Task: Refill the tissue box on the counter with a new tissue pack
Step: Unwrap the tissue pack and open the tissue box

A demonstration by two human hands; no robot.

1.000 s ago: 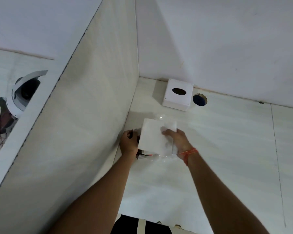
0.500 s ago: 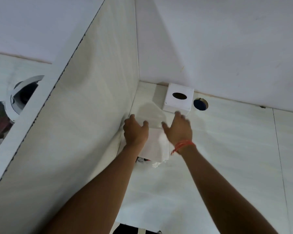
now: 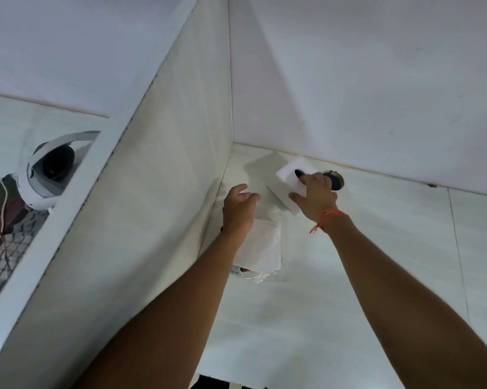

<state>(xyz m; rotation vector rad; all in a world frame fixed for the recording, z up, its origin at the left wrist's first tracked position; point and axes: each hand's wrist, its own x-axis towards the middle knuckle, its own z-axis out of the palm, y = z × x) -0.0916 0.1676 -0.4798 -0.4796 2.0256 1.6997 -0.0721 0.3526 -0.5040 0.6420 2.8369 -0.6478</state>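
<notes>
Both hands have left the tissue pack [image 3: 260,247], which half a second ago lay under them and now rests alone on the counter [image 3: 363,290] beside the left forearm, while the right hand has gone forward to the box; nearest in view, then, is that pack, a flat white rectangular wad with crinkled clear wrapper [image 3: 257,276] spilling from its near end and a spot of red print beneath; it looks light, soft and compressible, so I judge it best taken by its two long edges and kept flat, since the film is slick and the sheets would buckle if pinched at a corner; just beyond it the left hand [image 3: 238,206] hovers open and empty, fingers loosely curled, close to the side wall [image 3: 152,220]; further on the right hand [image 3: 315,192], an orange thread [image 3: 325,220] at its wrist, is closed on the tissue box [image 3: 291,176], fingers over its top by the dark oval slot and thumb on its near face, with the box tipped up on one edge, its shadow falling on the counter to the left; the box seems a stiff white cube, smooth-sided and probably light if empty, easy to grip by opposite faces; behind it a round hole [image 3: 336,179] opens in the counter, partly hidden by the hand; counter and side wall are pale, glossy, faintly veined stone, and the back wall [image 3: 363,80] is matte white.
</notes>
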